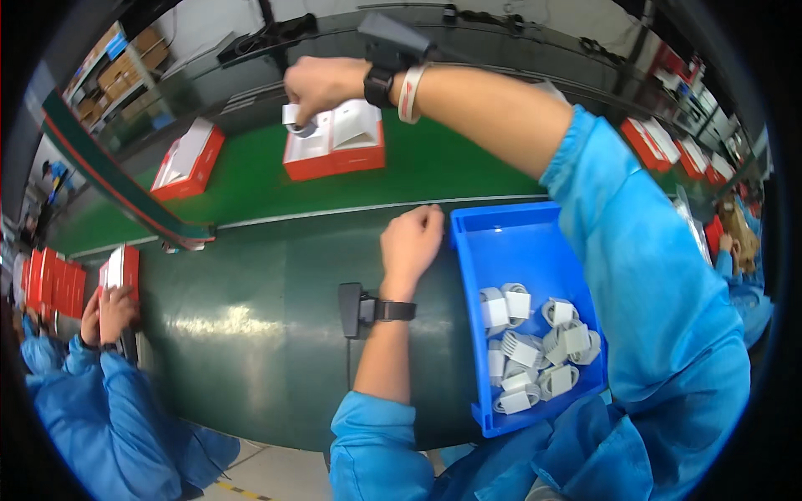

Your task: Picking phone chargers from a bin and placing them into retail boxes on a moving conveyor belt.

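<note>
Cable point(299, 124), partly hidden, upper centre, pinched by the right hand point(322, 81), reaching over the red box point(336, 162); mid-frame, the left hand point(412, 241) curls, fingertips hidden, grip impossible to tell.

One blue bin point(522, 250) at near right holds roughly a dozen coiled cables point(576, 338), overlapping too much for an exact count; one more cable point(292, 117) is in the right hand point(322, 82). Red boxes on the far belt point(434, 171): one left point(200, 167), one or two middle point(359, 159), three right point(643, 146). Two black wrist straps point(394, 311), one white wristband point(409, 93).
</note>
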Available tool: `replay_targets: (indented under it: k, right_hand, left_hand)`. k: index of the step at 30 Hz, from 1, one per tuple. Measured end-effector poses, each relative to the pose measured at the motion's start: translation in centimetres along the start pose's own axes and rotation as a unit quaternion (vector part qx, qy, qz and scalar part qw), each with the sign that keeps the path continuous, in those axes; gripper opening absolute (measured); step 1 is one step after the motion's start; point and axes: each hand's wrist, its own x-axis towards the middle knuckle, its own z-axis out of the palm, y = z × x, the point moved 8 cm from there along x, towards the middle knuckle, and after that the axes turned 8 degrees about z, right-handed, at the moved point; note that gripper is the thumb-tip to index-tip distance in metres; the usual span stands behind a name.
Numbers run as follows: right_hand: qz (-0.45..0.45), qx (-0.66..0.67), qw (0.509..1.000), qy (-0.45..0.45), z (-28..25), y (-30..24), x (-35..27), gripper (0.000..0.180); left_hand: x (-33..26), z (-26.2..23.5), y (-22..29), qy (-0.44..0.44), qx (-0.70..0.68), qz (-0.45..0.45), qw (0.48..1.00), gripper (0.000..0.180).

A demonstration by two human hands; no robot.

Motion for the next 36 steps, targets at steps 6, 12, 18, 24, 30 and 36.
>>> replay_targets:
  k: [6,12,18,24,30,36]
  right_hand:
    - [0.068,0.011,0.998,-0.006,8.4,4.1,2.9,0.034]
    - [0.076,0.056,0.994,-0.059,9.9,3.7,3.2,0.043]
    - [0.068,-0.031,0.995,-0.07,12.0,4.2,1.7,0.046]
    - [-0.035,-0.066,0.997,0.028,1.7,5.6,-2.3,0.049]
    - [-0.025,0.135,0.962,-0.235,-6.4,8.1,-24.2,0.034]
    - [0.207,0.064,0.833,-0.509,1.3,12.5,-52.3,0.043]
  left_hand:
    - [0.6,-0.2,1.5,0.017,0.02,0.027,0.999,0.039]
    - [0.5,-0.9,0.6,0.035,0.025,0.005,0.999,0.041]
    - [0.2,-0.5,0.8,0.026,0.023,0.007,0.999,0.043]
    - [1.0,1.2,0.8,-0.005,-0.038,0.013,0.999,0.04]
    - [0.9,0.2,-0.2,0.016,-0.142,0.008,0.99,0.038]
    - [1.1,0.6,0.0,-0.011,-0.162,0.024,0.986,0.04]
